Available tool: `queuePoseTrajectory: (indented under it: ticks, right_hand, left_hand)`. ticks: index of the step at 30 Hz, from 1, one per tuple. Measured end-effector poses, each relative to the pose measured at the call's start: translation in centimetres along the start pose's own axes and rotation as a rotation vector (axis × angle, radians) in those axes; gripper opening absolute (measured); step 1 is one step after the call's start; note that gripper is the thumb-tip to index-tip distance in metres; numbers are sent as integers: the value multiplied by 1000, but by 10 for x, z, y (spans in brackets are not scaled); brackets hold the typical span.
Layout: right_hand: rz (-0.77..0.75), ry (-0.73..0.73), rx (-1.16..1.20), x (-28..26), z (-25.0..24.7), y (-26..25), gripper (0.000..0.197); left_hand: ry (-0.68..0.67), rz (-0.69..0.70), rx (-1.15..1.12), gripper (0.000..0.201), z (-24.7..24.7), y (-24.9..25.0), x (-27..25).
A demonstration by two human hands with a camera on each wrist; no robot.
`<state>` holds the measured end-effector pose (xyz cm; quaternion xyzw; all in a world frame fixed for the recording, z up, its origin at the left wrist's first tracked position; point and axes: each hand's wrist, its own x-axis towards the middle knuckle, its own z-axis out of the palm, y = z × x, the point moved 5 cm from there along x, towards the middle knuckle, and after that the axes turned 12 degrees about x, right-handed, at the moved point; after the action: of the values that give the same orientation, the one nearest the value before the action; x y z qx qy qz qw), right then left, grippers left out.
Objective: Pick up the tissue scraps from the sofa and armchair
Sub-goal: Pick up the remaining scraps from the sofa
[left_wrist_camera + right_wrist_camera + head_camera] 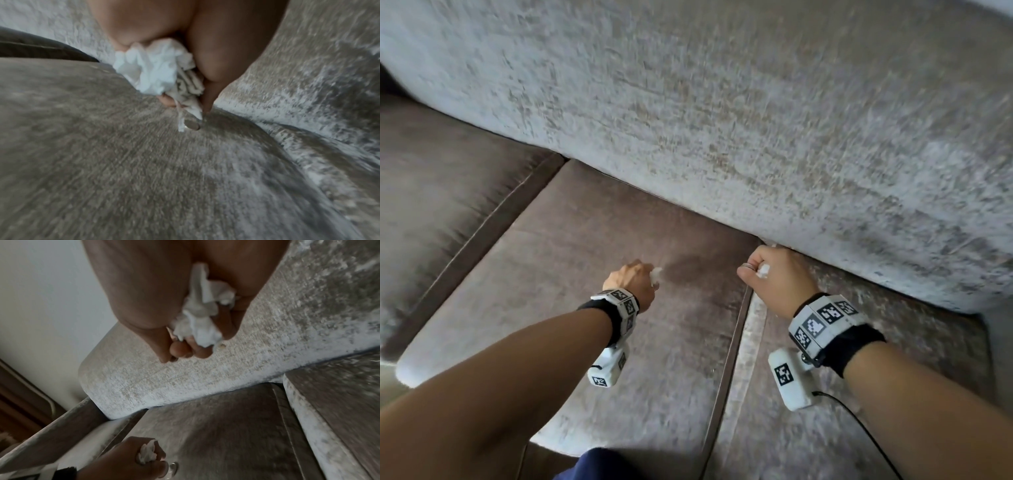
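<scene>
My left hand (645,275) hovers low over the brown sofa seat cushion (592,246) and grips a crumpled white tissue wad (656,274). In the left wrist view the tissue wad (154,69) fills the curled fingers, and a thin strip (180,121) dangles down to the cushion. My right hand (763,263) sits at the crease under the pale back cushion (722,120) and grips more tissue scraps (763,271). In the right wrist view these tissue scraps (197,318) bulge out of the curled fingers (180,352). My left hand (131,459) with its tissue (147,452) shows there too.
A second seat cushion (825,394) lies to the right, with a seam (736,342) between the two. The sofa arm (431,192) rises at the left. A white wall (41,305) and a wooden piece (18,402) stand beyond the sofa's end.
</scene>
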<state>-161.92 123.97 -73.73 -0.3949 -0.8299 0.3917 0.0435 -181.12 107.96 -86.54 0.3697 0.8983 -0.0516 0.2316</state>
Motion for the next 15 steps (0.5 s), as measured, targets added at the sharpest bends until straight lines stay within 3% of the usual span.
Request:
queuePoseTrajectory:
  ticks: [5,10,15]
  right_hand:
    - [-16,20,14,9,2,6,24]
    - [-18,62,-13,15,-4,8,23]
    - [48,91,-5,15,-6,14,26]
  left_hand:
    - [-7,63,1,36,18,6,16]
    - [-4,120,139,36,24,13,20]
    - [-33,77,91,36,25,9,21]
